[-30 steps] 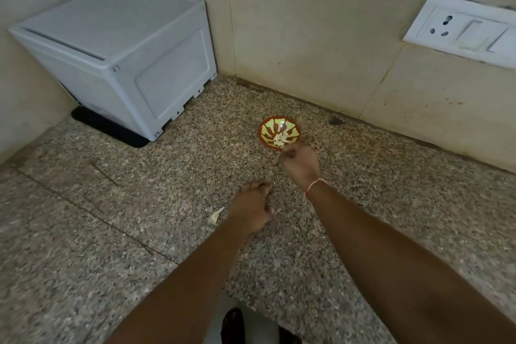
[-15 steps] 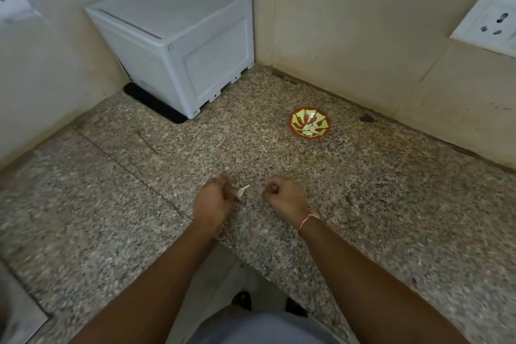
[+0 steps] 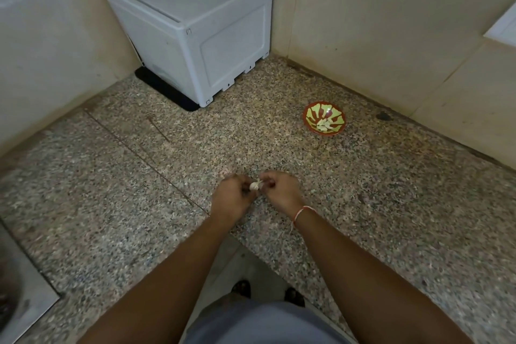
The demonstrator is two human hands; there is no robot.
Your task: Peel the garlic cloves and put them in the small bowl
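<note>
Garlic clove (image 3: 254,186) held between both hands, well short of the small bowl (image 3: 324,119). Left hand (image 3: 232,198) fingers curl around it; right hand (image 3: 279,190) fingertips pinch its skin. Peeled cloves (image 3: 324,125) lie inside the bowl.

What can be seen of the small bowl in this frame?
The small bowl is round and shallow, with a reddish-orange rim and outer wall and a yellow-green inside patterned with dark red streaks. It looks glazed. It sits upright on the speckled granite counter near the back wall, apart from both hands. Several pale peeled garlic cloves lie in its bottom. Nothing else touches it.
</note>
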